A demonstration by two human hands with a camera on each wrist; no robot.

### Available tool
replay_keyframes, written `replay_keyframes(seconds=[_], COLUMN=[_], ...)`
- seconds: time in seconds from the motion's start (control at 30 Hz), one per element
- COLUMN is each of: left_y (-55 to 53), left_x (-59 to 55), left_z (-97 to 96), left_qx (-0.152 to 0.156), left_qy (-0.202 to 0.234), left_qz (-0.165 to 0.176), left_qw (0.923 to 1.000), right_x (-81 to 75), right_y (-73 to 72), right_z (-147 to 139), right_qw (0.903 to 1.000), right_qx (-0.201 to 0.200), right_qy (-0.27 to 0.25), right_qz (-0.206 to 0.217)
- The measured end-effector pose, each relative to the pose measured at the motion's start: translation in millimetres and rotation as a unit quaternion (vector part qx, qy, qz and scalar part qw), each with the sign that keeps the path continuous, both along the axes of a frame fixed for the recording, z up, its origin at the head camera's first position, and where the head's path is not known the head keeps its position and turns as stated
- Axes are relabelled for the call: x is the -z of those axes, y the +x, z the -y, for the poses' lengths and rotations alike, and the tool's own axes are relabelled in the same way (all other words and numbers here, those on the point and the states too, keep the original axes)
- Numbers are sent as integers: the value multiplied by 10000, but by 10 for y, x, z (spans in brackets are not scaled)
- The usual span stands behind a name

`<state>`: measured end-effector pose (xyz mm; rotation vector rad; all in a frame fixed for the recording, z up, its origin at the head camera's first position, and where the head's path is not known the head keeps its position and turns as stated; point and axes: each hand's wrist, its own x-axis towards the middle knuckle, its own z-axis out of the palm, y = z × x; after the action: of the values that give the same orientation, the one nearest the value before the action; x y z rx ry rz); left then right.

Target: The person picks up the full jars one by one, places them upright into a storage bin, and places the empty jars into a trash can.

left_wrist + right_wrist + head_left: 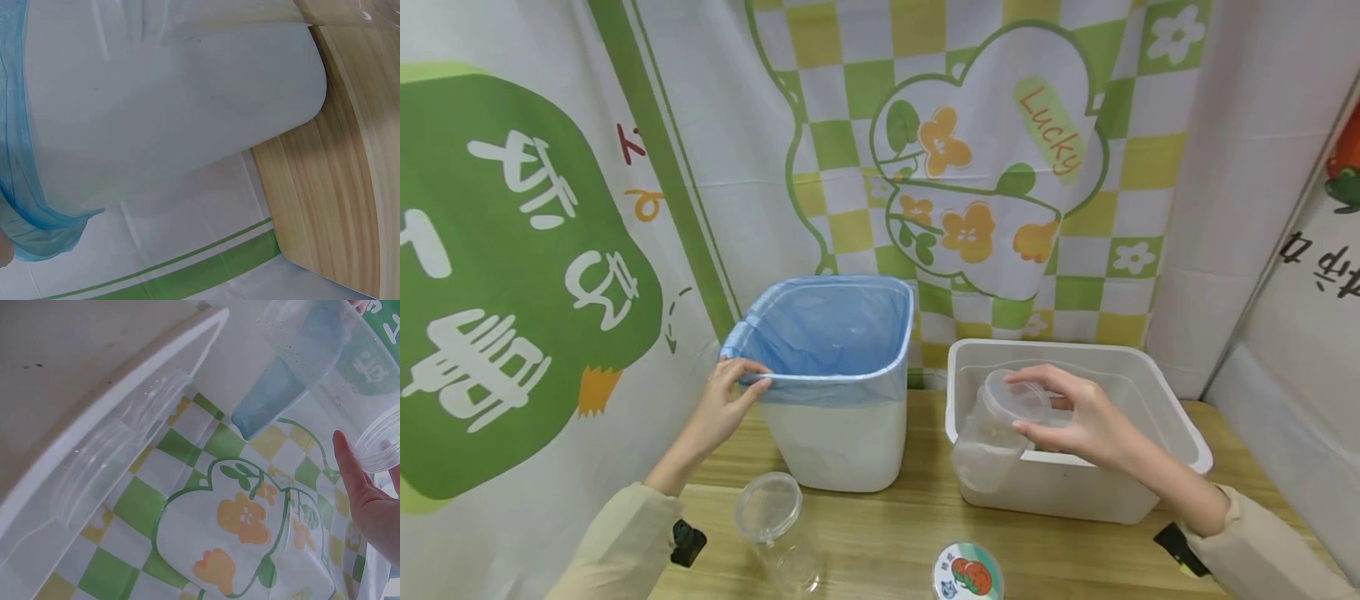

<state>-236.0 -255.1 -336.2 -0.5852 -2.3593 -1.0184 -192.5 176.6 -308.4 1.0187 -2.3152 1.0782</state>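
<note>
In the head view my left hand (730, 400) grips the front left rim of a white trash bin (842, 442), thumb and fingers at the edge. A blue trash bag (820, 333) lines the bin and folds over its rim. My right hand (1086, 421) holds a clear plastic jar (988, 454) near its lid (1015, 396), thumb and fingers on either side. This jar tilts over the near left edge of a white plastic basin (1075, 492). The right wrist view shows its clear body (319, 369) with the screw lid (381, 447) close to my fingers.
Another clear lidded jar (778, 533) stands on the wooden table (880, 533), in front of the bin. A round container with a tomato picture (967, 573) is at the near edge of view. Clear ridged plastic (94, 469) shows inside the basin. Printed curtains (850, 108) hang behind.
</note>
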Motion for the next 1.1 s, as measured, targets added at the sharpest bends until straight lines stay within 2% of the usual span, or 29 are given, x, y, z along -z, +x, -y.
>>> replay_keyframes(seconds=[0.17,0.47,0.73,1.1], left_y=[-9,-7,-10,-6], left_x=[-3,-4,-11,-7], left_z=[-13,-10,-9,-8], left_qx=[13,49,58,67], left_qy=[-1,51,20,31], left_qz=[-64,-47,-11,-8], left_qw=[10000,10000,10000,10000], right_x=[-126,-350,-595,-821], right_y=[-90,-294,-420,-557], right_z=[58,189,295,457], right_qw=[9996,9963,9941,9951], right_qx=[114,8,88,209], right_qy=[30,-207,-389,-401], right_qz=[254,828,1009,878])
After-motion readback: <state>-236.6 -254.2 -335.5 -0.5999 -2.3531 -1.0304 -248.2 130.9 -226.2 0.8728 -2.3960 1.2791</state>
